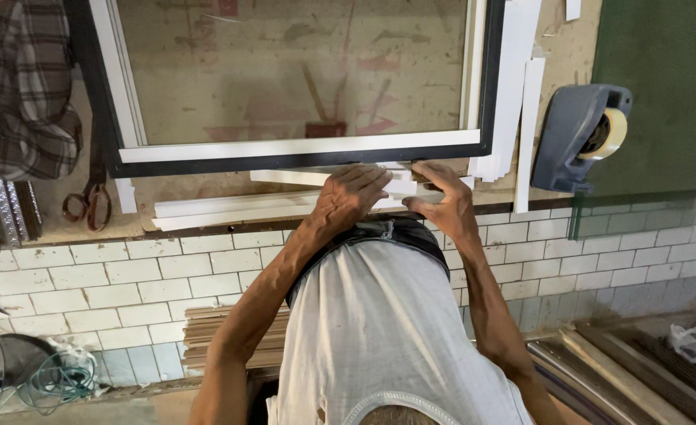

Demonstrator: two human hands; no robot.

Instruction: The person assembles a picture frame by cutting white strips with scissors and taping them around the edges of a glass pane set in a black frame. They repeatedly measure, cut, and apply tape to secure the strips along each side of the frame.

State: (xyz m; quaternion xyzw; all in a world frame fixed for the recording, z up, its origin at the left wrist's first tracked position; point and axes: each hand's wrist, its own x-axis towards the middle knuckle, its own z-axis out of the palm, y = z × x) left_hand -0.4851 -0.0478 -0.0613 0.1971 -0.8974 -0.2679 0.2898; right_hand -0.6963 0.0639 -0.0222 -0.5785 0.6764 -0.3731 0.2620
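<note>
Single view, head-worn camera, looking steeply down over the person's own chest and arms. Faces a workbench edge and the tiled front (167, 275) below it; the floor shows at the bottom of frame. Close range: both hands sit near frame centre, at the near side of a frame (301, 153) lying on the bench. No second view shares the scene.

No packages, labels, signs or screens show anywhere on the workbench or the tiled wall — nothing wrapped, tagged or lit. Nothing of that kind lies near the hands either.
</note>
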